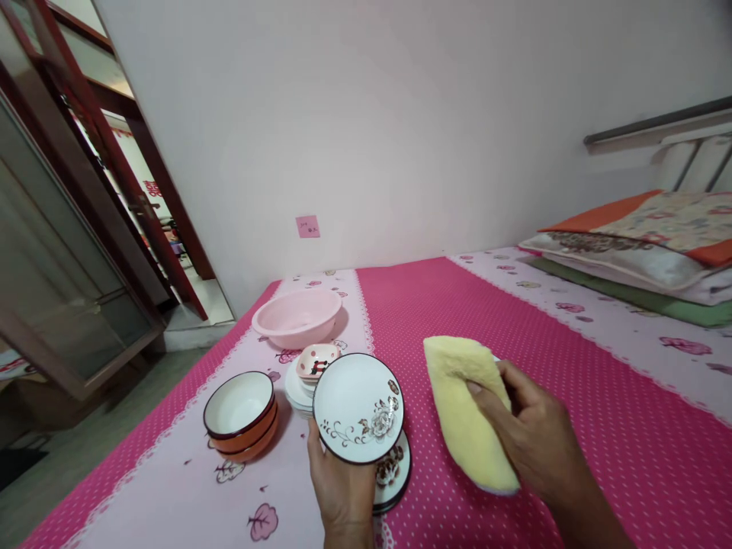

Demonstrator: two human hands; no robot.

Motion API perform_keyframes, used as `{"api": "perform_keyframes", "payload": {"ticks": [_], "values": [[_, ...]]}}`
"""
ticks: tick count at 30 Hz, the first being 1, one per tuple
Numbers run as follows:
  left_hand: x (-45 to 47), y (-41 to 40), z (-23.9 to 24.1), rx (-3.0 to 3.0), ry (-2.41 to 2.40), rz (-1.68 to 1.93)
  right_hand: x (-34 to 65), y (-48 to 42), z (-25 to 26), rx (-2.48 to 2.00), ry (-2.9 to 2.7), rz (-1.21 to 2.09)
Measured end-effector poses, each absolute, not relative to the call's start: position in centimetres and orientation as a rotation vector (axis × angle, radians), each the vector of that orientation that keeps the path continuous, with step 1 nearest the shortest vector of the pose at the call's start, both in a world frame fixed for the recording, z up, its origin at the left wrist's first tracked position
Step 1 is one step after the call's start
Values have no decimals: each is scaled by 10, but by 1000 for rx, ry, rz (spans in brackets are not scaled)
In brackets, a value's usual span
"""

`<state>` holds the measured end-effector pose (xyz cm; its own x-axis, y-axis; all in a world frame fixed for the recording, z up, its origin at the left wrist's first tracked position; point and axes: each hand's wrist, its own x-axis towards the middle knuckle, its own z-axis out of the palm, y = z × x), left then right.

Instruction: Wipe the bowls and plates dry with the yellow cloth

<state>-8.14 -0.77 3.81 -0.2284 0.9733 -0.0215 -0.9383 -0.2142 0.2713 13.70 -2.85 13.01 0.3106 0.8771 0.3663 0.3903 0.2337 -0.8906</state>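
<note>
Head view: my left hand (345, 488) holds a plate (355, 402); apart, to its right, my right hand (534, 427) grips a yellow cloth (462, 415).

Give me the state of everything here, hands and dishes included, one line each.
Floral plate: raised, in the left hand
Yellow cloth: gripped in the right hand
Lower floral plates: stacked, partly hidden
Orange bowls: stacked, upright
White plates: stacked
Pink dish: upright, on that pile
Pink basin: upright
Bedding: piled
Doorway: open

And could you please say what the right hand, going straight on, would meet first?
The right hand, holding the yellow cloth, would probably meet the wall beyond the pink bedspread, though depth is unclear.
</note>
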Motion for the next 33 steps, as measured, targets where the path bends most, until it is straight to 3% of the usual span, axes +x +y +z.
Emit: {"api": "perform_keyframes", "payload": {"ticks": [24,33], "values": [[-40,-11,11,465,-160,1272,112,-5,91,-1608,-1659,452],[-27,-16,14,557,-188,1168,110,4,74,-1452,-1615,322]]}}
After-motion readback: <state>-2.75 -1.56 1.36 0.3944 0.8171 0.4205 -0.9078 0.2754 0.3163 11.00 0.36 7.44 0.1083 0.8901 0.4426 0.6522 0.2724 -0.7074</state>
